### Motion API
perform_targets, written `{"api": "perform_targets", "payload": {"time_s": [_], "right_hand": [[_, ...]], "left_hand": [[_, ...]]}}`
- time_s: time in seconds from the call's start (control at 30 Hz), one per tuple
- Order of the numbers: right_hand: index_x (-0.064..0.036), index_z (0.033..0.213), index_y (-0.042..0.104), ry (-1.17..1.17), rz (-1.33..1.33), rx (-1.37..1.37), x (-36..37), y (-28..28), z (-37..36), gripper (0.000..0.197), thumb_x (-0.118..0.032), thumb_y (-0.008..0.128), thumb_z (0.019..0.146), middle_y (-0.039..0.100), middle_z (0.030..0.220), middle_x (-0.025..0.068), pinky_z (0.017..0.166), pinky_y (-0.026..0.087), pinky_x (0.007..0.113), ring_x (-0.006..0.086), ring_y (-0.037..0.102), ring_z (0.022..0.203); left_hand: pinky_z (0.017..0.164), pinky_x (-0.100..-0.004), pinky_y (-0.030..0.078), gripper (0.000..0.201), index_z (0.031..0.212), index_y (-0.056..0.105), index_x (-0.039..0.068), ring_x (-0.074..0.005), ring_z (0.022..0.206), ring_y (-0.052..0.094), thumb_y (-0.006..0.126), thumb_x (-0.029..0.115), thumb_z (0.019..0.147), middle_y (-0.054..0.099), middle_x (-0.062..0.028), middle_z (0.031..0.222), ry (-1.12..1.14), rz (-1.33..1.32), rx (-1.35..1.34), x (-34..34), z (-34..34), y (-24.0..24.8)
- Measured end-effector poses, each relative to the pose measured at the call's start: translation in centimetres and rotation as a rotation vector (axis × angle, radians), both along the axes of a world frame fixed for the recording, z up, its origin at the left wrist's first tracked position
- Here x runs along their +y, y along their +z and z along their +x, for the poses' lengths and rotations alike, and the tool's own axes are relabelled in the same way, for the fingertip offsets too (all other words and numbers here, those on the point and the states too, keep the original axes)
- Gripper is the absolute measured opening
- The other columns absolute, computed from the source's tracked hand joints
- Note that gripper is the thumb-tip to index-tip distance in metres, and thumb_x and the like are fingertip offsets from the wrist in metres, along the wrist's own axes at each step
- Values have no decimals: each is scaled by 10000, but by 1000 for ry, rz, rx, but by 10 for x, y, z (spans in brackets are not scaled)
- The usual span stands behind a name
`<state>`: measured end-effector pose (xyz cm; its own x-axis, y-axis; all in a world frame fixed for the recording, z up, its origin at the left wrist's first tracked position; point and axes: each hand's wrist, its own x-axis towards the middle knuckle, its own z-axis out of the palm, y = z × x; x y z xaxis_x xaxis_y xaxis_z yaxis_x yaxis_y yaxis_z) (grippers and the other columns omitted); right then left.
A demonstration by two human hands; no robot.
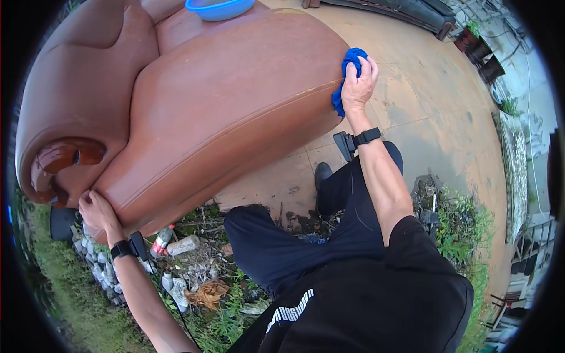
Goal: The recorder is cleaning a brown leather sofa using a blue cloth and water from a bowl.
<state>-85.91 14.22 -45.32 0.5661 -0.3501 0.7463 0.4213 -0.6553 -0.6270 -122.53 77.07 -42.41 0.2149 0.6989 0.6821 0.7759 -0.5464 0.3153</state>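
A large brown leather sofa (218, 82) fills the upper left, with a seam running along its front edge. At the right end of that edge, my right hand (359, 88) presses a crumpled blue cloth (355, 56) against the leather; part of the cloth hangs down the side. My left hand (97, 213) grips the sofa's near left corner with bent fingers, just below the armrest with its glossy wooden trim (88, 152). A blue plastic basin (220, 9) sits on the sofa at the top, partly cut off.
Below the sofa, bottles (183, 245), stones and a brown crumpled wrapper (207, 294) lie among weeds. Dark furniture (406, 12) stands at the far side of the tiled floor (424, 100). Pots (489, 67) line the right wall.
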Motion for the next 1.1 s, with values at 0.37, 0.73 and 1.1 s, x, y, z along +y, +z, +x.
{"api": "perform_targets", "payload": {"time_s": [0.37, 0.73, 1.1], "right_hand": [[-195, 1222, 655, 577, -388, -167, 122, -1, -145, 417, -218, 784, 826, 503, 1447, 153, 1169, 317, 661, 421, 468, 1376], [-80, 1206, 689, 67, -65, 65, -32, 0, 11, 318, -252, 653, 941, 544, 1388, 201, 1098, 435, 452, 389, 544, 1269], [-134, 1251, 636, 465, -316, -111, 116, -8, -143, 403, -174, 748, 865, 456, 1472, 211, 1177, 285, 653, 476, 415, 1389]], "left_hand": [[939, -490, 506, 342, 1086, 759, 111, -379, 1067, 656, 610, 366, 914, 697, -178, 1157, -9, -35, 20, -5, -4, 2], [946, -492, 508, 341, 1090, 766, 126, -383, 1064, 660, 618, 380, 916, 705, -178, 1152, 16, -28, 7, -1, -3, 0], [902, -483, 527, 314, 1057, 765, 115, -381, 1011, 677, 614, 350, 913, 713, -175, 1120, 3, 12, -33, -7, -2, 5]]}}
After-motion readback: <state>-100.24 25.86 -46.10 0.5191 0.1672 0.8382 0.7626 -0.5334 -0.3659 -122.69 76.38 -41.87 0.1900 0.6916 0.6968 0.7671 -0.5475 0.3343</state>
